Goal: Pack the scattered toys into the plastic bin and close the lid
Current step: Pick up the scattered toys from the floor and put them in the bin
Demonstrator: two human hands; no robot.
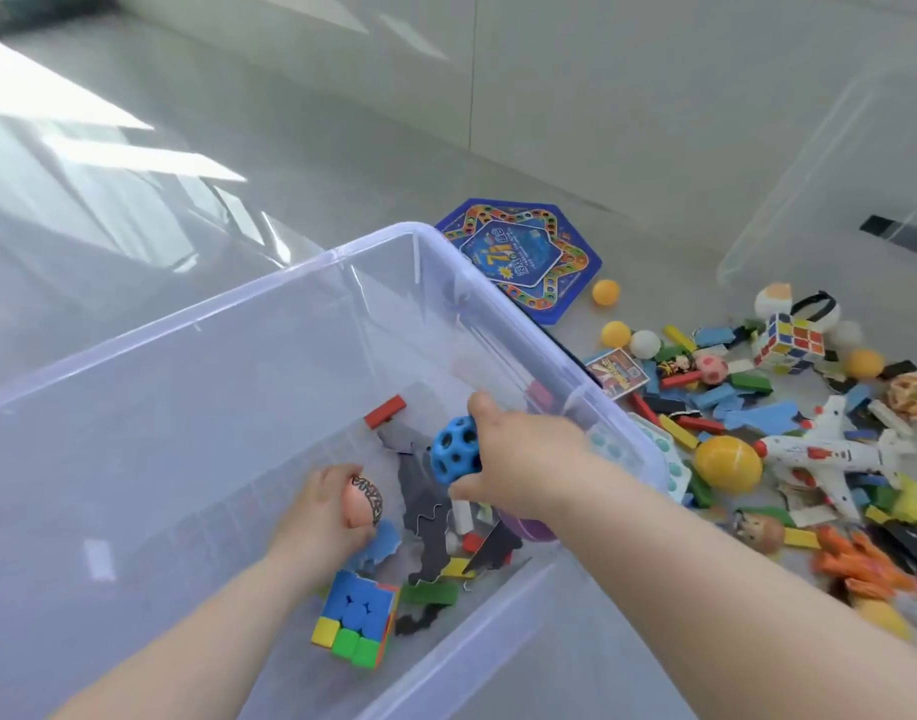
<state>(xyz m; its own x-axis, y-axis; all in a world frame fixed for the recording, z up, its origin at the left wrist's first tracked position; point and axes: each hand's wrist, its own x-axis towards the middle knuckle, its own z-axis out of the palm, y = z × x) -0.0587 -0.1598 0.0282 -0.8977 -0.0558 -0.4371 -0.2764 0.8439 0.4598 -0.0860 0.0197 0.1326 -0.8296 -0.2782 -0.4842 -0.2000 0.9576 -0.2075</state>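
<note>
A clear plastic bin [269, 283] fills the left and middle of the head view. Both hands are inside it. My right hand [519, 459] grips a blue ball full of holes [454, 449] above the bin floor. My left hand [326, 517] holds a pink ball with a dark pattern [364, 501]. On the bin floor lie a colourful puzzle cube [355, 618], a red block [385, 411], a green block [429, 593] and dark flat pieces [425, 506].
Scattered toys cover the floor right of the bin: a white toy plane [830, 454], a yellow ball [726, 464], a white-framed puzzle cube [789, 343], orange balls [605, 292], several coloured blocks. A blue hexagonal game board [524, 252] lies behind. A clear lid [830, 163] stands at the far right.
</note>
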